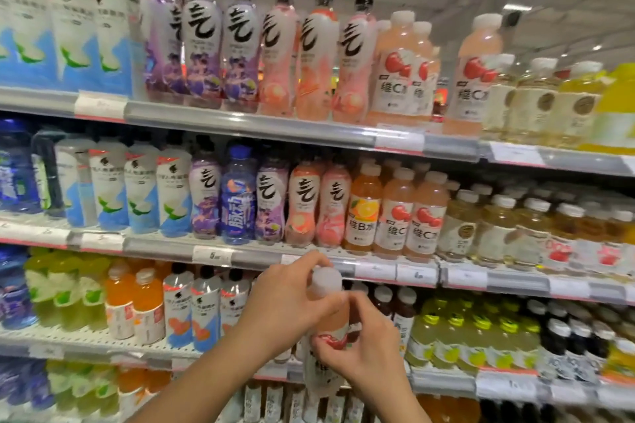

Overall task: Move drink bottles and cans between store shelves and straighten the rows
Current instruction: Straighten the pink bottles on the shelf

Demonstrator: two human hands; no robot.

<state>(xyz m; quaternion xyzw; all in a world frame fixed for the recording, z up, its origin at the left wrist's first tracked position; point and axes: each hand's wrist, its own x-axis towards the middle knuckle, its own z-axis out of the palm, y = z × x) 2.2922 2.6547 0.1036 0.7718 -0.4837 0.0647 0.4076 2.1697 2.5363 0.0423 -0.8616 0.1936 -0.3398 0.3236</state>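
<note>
A pink bottle with a white cap is held upright in both hands in front of the drink shelves, level with the gap between the second and third shelves. The left hand wraps the upper body from the left, fingers curled round behind the cap and thumb across the front just below it. The right hand grips lower down from the right, its fingers bent round the label where a red fruit picture shows; the thumb presses the bottle's shoulder. The bottle's base is hidden behind the right hand and wrist.

Directly above, on the second shelf, matching pink bottles stand beside an orange bottle, with peach bottles and purple bottles to their left and a lone blue bottle between the purple ones. The top shelf carries taller versions of the same rows, with a gap among the pink bottles at the right. Behind the hands, the third shelf holds green bottles, orange bottles and dark-capped bottles. Pale tea bottles fill the right side. The edges of the frame are blurred.
</note>
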